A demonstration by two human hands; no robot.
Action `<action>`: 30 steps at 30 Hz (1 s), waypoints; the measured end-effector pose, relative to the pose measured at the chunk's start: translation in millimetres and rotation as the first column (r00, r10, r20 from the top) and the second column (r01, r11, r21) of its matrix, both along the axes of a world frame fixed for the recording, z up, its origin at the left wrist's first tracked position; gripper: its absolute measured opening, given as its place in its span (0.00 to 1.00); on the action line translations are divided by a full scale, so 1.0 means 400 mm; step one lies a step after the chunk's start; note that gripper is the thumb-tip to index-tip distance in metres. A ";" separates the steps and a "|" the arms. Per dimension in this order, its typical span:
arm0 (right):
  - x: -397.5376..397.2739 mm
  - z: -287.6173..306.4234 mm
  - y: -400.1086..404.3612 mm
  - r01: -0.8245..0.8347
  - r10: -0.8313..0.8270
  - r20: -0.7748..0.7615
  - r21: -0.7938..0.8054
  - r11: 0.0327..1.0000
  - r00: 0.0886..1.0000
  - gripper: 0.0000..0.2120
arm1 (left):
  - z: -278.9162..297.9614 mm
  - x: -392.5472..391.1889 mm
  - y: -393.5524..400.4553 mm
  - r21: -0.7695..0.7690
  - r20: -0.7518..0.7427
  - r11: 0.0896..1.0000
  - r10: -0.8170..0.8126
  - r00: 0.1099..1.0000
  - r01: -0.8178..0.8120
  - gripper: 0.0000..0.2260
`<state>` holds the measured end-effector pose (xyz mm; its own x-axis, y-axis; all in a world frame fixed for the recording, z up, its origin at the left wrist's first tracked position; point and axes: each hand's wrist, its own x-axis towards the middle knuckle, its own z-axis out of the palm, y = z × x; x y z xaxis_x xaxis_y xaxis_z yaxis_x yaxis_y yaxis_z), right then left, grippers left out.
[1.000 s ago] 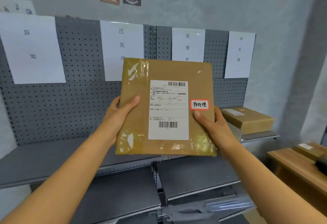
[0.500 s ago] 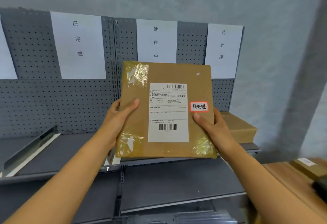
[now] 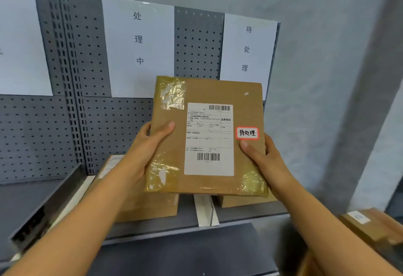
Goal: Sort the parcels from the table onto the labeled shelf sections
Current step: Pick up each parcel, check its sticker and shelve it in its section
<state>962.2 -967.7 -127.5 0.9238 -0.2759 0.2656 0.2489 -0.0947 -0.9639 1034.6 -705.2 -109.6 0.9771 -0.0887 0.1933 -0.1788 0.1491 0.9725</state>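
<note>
We hold a flat brown parcel (image 3: 207, 138) upright in front of the shelf, its face turned toward us, with a white shipping label (image 3: 209, 139) in the middle and a small red-edged sticker (image 3: 247, 133) reading 待处理 at its right side. Our left hand (image 3: 145, 148) grips the left edge with the thumb laid across the front; our right hand (image 3: 265, 160) grips the right edge the same way, thumb just under the sticker.

Behind the parcel, on the shelf (image 3: 239, 217), another brown box (image 3: 150, 206) lies left of a white divider (image 3: 206, 210), and a second one (image 3: 246, 201) (mostly hidden) lies right of it. On the pegboard (image 3: 197, 44) above hang paper signs: 处理中 (image 3: 138, 40) and 待处理 (image 3: 247, 49). At the lower right, one more box (image 3: 370, 223) sits off the shelf.
</note>
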 end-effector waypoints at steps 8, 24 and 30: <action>0.127 0.011 -0.309 -0.008 0.010 -0.085 0.021 1.000 0.996 0.31 | -0.009 0.163 -0.267 0.112 -0.039 0.984 -0.131 0.991 0.135 0.36; 0.400 -0.107 -0.598 -0.315 0.297 -0.367 0.009 0.949 0.882 0.42 | -0.097 0.223 -0.502 0.185 -0.346 0.981 0.011 0.938 0.057 0.18; 0.445 -0.126 -0.592 -0.324 0.296 -0.429 0.009 0.946 0.853 0.45 | -0.136 0.239 -0.507 0.199 -0.383 0.979 0.112 0.917 -0.036 0.21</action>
